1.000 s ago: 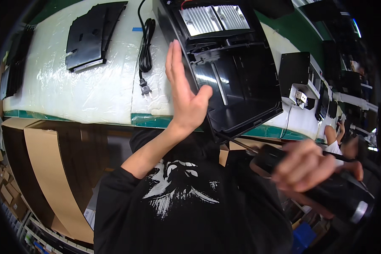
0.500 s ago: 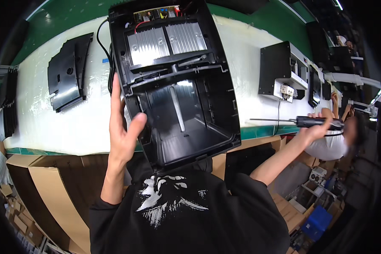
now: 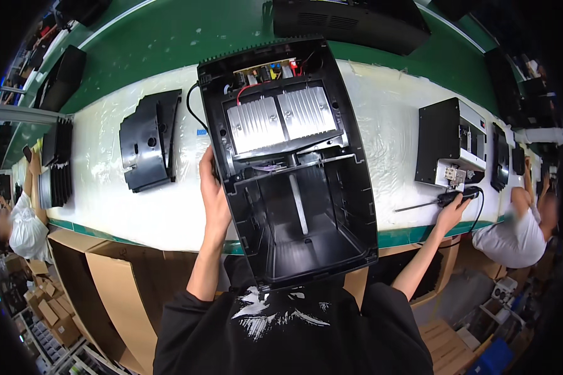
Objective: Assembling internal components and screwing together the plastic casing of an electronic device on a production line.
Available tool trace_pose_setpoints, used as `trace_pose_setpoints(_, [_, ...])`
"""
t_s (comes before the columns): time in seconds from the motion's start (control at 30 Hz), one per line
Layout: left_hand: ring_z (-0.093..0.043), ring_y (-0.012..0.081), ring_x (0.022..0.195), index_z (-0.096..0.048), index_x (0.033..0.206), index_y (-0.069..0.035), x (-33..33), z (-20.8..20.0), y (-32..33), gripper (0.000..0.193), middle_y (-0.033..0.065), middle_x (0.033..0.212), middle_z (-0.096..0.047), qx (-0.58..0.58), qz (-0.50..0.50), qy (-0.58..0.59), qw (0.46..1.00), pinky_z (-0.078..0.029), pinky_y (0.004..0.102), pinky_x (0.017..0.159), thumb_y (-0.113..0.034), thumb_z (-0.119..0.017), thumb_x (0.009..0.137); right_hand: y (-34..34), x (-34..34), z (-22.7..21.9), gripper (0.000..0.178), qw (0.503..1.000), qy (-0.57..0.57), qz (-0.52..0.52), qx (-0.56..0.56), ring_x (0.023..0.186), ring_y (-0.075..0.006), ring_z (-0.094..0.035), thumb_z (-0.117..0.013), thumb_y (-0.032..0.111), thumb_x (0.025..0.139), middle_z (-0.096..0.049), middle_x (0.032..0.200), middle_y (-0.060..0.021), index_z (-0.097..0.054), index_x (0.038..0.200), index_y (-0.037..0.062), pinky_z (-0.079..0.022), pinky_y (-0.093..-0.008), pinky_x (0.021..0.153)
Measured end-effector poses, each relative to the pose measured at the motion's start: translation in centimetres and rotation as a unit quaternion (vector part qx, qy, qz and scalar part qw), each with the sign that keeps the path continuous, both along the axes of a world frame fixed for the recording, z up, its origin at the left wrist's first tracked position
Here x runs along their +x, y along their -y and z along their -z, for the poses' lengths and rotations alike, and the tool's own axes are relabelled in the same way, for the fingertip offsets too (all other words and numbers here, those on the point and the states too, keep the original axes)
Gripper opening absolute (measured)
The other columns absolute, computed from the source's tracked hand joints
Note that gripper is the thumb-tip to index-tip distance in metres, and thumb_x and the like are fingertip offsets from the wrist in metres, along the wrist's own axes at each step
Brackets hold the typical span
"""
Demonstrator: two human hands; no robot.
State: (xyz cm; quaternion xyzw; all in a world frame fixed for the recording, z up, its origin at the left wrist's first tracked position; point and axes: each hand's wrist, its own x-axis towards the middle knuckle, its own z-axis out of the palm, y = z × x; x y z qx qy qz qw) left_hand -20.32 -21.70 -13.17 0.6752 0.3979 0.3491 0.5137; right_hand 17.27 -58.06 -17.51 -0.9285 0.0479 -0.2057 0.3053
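In front of me sits a large open black plastic housing (image 3: 355, 206), tilted slightly, its near end past the table's front edge. Inside its far half are two finned silver heat sinks (image 3: 256, 122), with a small circuit board (image 3: 268, 72) and a red wire behind them. The near half is a hollow compartment with a pale strip down it. My left hand (image 3: 215, 203) holds the housing by its left side, some fingers hidden behind it. Over at the right, my right hand (image 3: 450, 214) grips a black electric screwdriver (image 3: 447, 199), its long bit pointing left, low by the table.
Black curved panels (image 3: 149, 140) lie to the left, with a stack of black panels (image 3: 56, 162) farther left. A black-and-white metal case (image 3: 441, 134) stands on the right. Cardboard boxes (image 3: 119, 294) are below the table edge. People sit at both sides.
My right hand has lowered the screwdriver toward the table near the metal case. My left thumb no longer lies over the housing's rim. The view has shifted, showing more of the far side.
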Motion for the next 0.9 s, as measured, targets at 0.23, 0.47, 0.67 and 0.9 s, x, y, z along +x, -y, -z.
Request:
trace_pose_setpoints(0.23, [-0.032, 0.0213, 0.128, -0.025, 0.141, 0.003, -0.4, -3.3, 0.6, 0.073, 0.0140, 0.139, -0.035, -0.156, 0.106, 0.055, 0.981, -0.022, 0.0317, 0.107, -0.051, -0.034, 0.092, -6.7, -12.0, -1.2, 0.055, 0.960, 0.029, -0.232, 0.155, 0.125, -0.0292, -0.043, -0.024, 0.035, 0.101, -0.047, 0.132, -0.0203, -0.047, 0.125, -0.0092, -0.028, -0.0380, 0.108])
trace_pose_setpoints(0.47, [0.009, 0.0315, 0.141, -0.002, 0.145, 0.001, -2.0, -3.1, 1.7, 0.094, 0.0240, 0.151, 0.006, -0.115, 0.155, 0.009, 0.981, -0.001, 0.0381, 0.112, -0.018, -0.062, 0.074, -15.5, -24.9, -4.8, 0.087, 0.563, -0.213, -0.293, 0.743, 0.124, -0.0329, -0.041, -0.009, 0.059, 0.091, -0.045, 0.133, -0.0239, -0.039, 0.130, -0.0128, -0.026, -0.0421, 0.109])
trace_pose_setpoints(0.67, [-0.056, 0.0192, 0.093, -0.032, 0.134, 0.002, 0.0, -4.7, -0.8, 0.072, 0.0117, 0.111, -0.054, -0.353, 0.110, 0.128, 0.920, -0.045, 0.0328, 0.085, -0.002, -0.051, 0.064, -24.0, -20.0, -17.8, 0.043, 0.812, 0.115, -0.520, 0.240, 0.093, -0.0321, -0.066, -0.066, 0.023, 0.067, -0.066, 0.100, -0.0208, -0.067, 0.100, -0.0042, -0.051, -0.0355, 0.081])
trace_pose_setpoints(0.9, [-0.043, 0.0310, 0.107, -0.048, 0.117, 0.003, 7.9, -5.4, -17.8, 0.043, 0.0176, 0.112, -0.048, -0.169, 0.095, 0.377, 0.906, -0.034, 0.0449, 0.093, -0.017, -0.057, 0.080, -41.9, -27.2, -27.3, 0.021, 0.556, 0.428, -0.612, 0.365, 0.080, -0.0285, -0.058, -0.065, 0.020, 0.070, -0.060, 0.084, -0.0152, -0.060, 0.076, 0.0005, -0.047, -0.0388, 0.073])
